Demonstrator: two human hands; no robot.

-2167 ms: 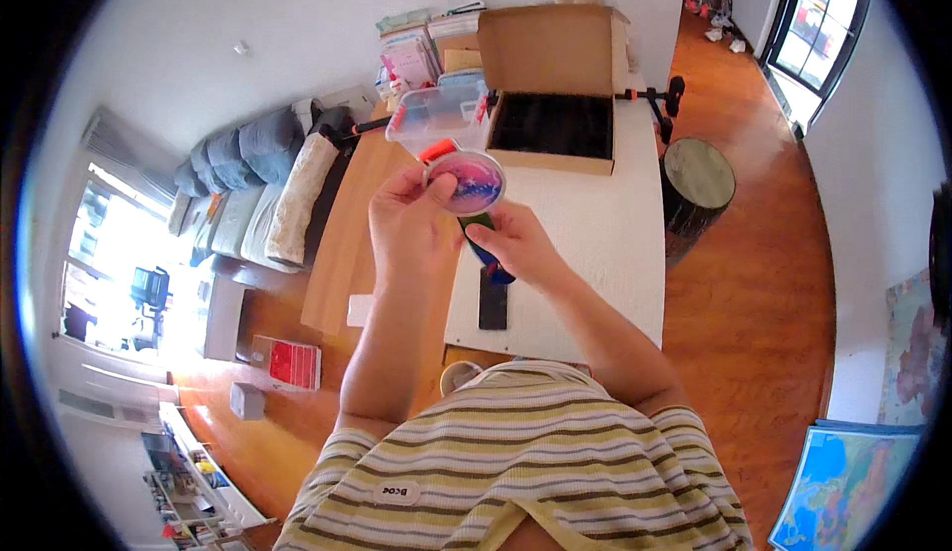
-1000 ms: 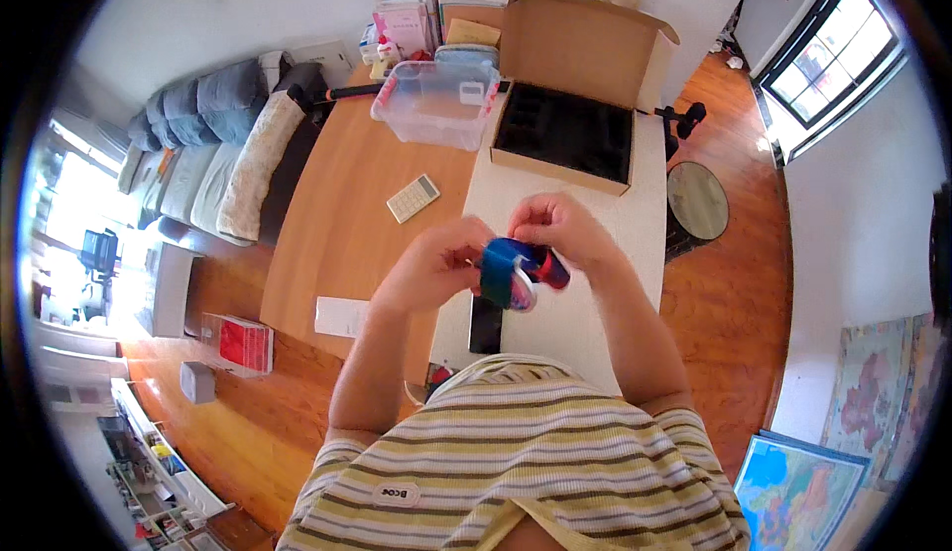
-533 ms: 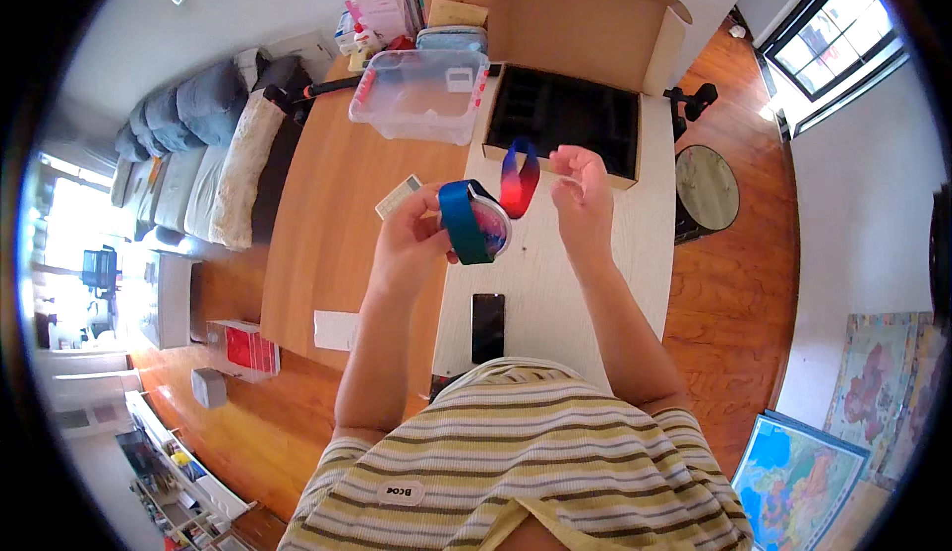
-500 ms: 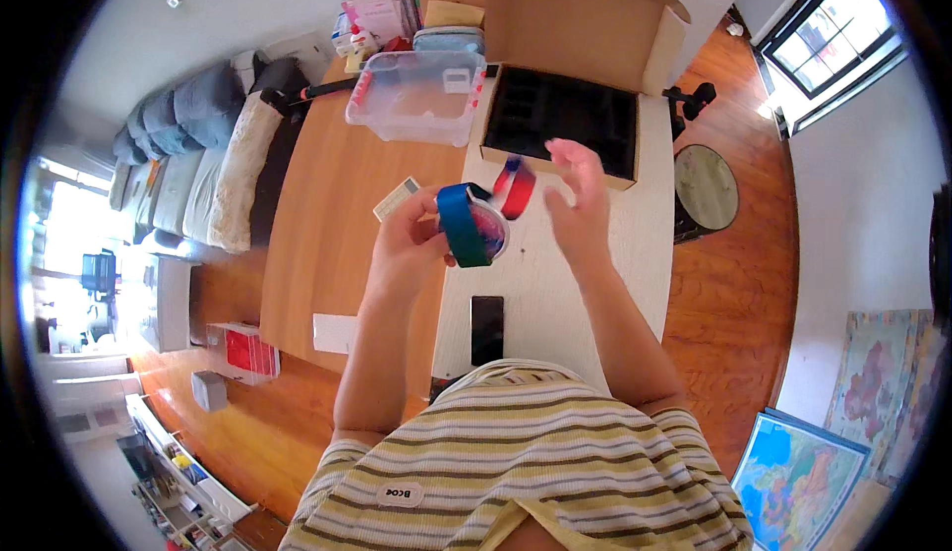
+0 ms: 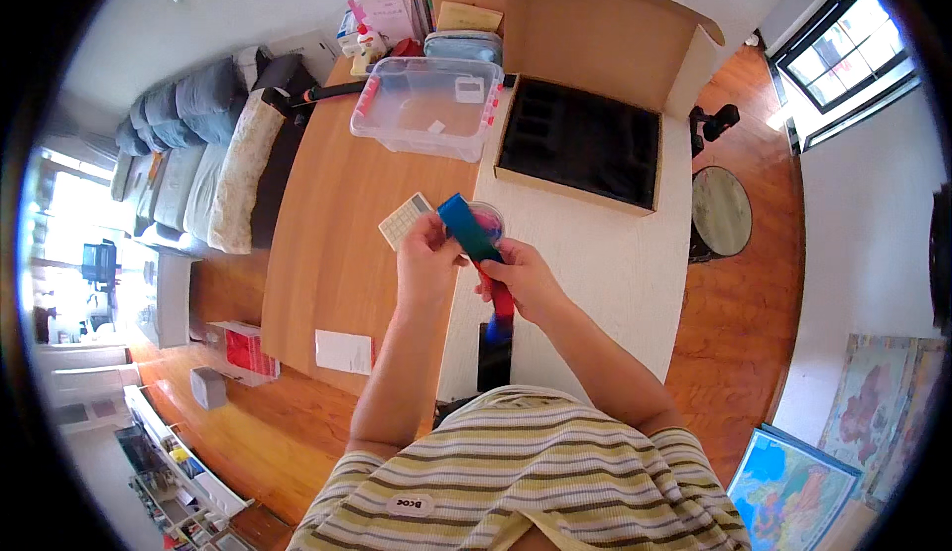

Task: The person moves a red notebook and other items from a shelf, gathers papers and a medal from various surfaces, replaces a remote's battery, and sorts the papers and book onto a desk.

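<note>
Between my hands, above the table, is a round, silver-rimmed medal [image 5: 488, 222] with a pink and purple face. Its wide ribbon [image 5: 464, 222] runs from blue through green to red, crosses in front of the medal and hides part of it. My left hand [image 5: 426, 253] is closed at the medal's left edge, fingers pinching ribbon and rim. With thumb on top, my right hand [image 5: 526, 278] grips the ribbon lower down. The red and blue tail of the ribbon dangles below that grip, over a black phone [image 5: 494, 365] on the table.
A pale calculator [image 5: 405, 220] lies just left of my left hand, and a white card [image 5: 344, 352] nearer me. Beyond stand a clear plastic bin [image 5: 421, 146] and an open cardboard box [image 5: 580, 194] with black foam inside. Books [image 5: 387, 5] are stacked at the back.
My right hand has come down and left from open beside the medal and now grips the ribbon. The ribbon's red end, swinging up at the right before, now hangs toward me.
</note>
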